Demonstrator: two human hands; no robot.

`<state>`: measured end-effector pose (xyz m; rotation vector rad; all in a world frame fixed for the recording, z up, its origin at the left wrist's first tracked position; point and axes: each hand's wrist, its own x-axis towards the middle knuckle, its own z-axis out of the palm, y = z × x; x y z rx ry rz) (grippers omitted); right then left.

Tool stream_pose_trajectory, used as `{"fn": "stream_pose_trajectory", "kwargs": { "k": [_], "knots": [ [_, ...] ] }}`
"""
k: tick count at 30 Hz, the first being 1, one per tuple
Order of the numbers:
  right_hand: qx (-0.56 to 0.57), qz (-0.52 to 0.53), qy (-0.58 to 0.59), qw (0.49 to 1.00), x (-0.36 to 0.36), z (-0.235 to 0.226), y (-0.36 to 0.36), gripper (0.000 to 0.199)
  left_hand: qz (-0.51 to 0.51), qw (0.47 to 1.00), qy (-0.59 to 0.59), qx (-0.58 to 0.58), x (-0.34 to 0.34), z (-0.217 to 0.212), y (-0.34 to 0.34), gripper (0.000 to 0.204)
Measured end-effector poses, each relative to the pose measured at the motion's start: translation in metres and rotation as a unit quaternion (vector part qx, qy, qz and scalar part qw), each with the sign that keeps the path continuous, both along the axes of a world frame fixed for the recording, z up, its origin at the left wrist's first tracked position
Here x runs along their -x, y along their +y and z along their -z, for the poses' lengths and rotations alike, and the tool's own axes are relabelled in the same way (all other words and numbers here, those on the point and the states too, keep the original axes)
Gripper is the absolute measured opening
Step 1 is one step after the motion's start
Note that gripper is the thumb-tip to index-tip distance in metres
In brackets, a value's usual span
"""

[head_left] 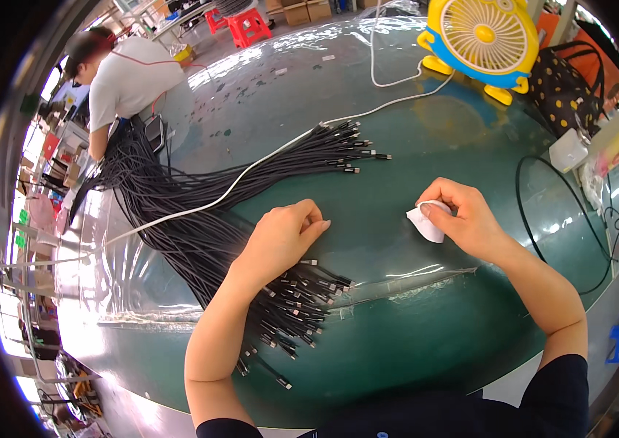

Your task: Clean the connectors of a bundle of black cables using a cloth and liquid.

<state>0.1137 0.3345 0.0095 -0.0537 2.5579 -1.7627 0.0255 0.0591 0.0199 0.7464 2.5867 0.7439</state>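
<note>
My right hand (463,219) is closed on a folded white wipe (430,225), paper or cloth, pinched between thumb and fingers above the green table. Left of it, my left hand (287,233) has its fingers curled in, with the thumb close to the index finger; the inside of the hand is hidden. Below and beside that hand spreads a large bundle of black cables (170,197). One branch ends near my left forearm in many small metal plugs (295,310). A second branch reaches toward the middle of the table, its plugs (353,150) pointing right.
A yellow and blue fan (483,36) stands at the far right, beside a dotted black bag (568,91). Its white cord (265,157) crosses the cables. A black cord (521,197) loops at the right edge. At the far left, a person in white (130,80) leans on the table (397,343).
</note>
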Motion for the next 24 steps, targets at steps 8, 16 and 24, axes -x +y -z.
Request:
{"fn": "stream_pose_trajectory", "kwargs": {
  "k": [8, 16, 24],
  "knots": [
    [0.041, -0.041, -0.01, 0.998, 0.002, 0.0, -0.001, 0.006, 0.078, 0.905, 0.412, 0.074, 0.05, 0.017, 0.017, 0.029],
    [0.027, -0.058, -0.021, 0.998, 0.01, 0.0, -0.004, 0.007, 0.101, 0.874, 0.399, 0.26, 0.082, 0.028, 0.022, 0.021],
    [0.036, -0.078, -0.028, 0.996, 0.033, 0.007, -0.008, 0.008, -0.032, 0.991, 0.12, -0.052, 0.08, 0.011, 0.0, 0.015]
  ]
}}
